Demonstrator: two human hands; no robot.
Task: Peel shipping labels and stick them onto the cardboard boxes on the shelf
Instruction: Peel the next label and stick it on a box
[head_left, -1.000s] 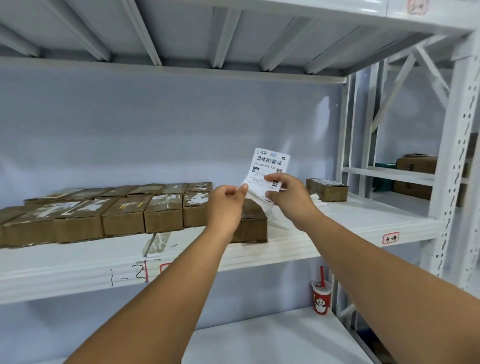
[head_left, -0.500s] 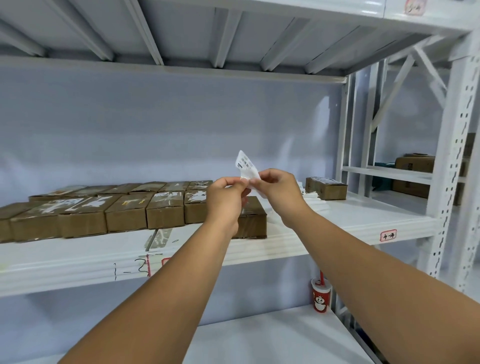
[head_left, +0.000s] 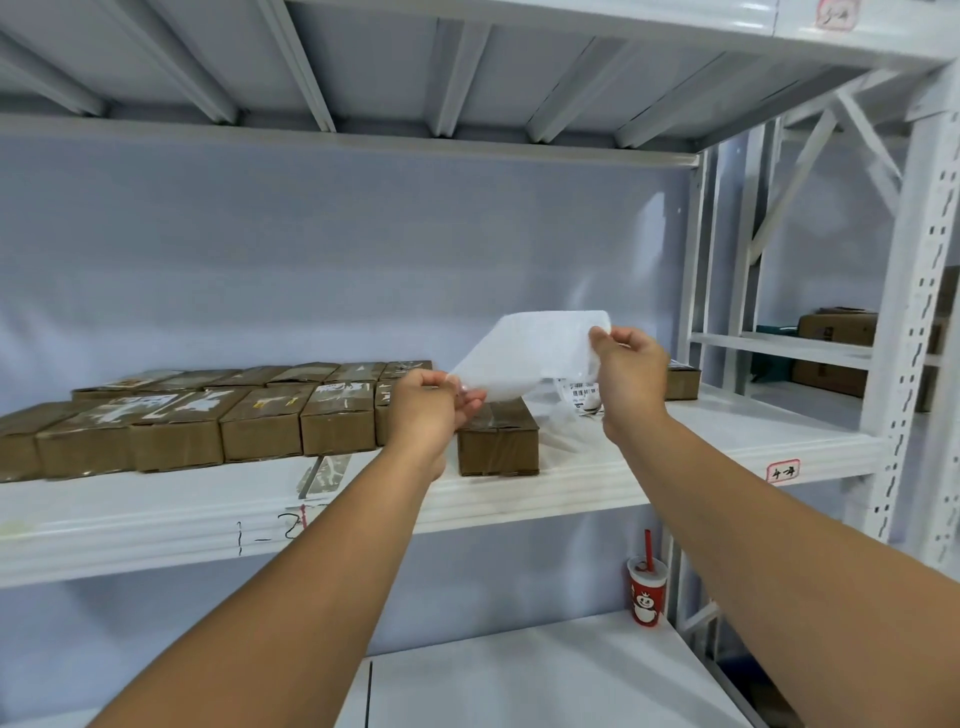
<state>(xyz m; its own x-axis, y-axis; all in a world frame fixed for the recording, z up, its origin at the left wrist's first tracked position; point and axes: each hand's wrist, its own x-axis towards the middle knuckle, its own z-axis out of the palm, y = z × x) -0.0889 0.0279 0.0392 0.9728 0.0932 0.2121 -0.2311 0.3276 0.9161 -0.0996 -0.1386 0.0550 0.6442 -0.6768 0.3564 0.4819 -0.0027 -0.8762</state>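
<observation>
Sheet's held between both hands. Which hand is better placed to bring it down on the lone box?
Left, probably. The left hand pinches the lower corner of the sheet just beside the lone box; the right hand holds its upper corner, higher and farther right.

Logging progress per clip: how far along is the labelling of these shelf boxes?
Done: maybe the rows of boxes at left, whose tops carry white patches; unclear if labels. In hand: left hand and right hand pinch a white label sheet, blank side showing, near the lone box. Left: that box's top shows no label, and printed labels lie on the shelf beside it.
</observation>
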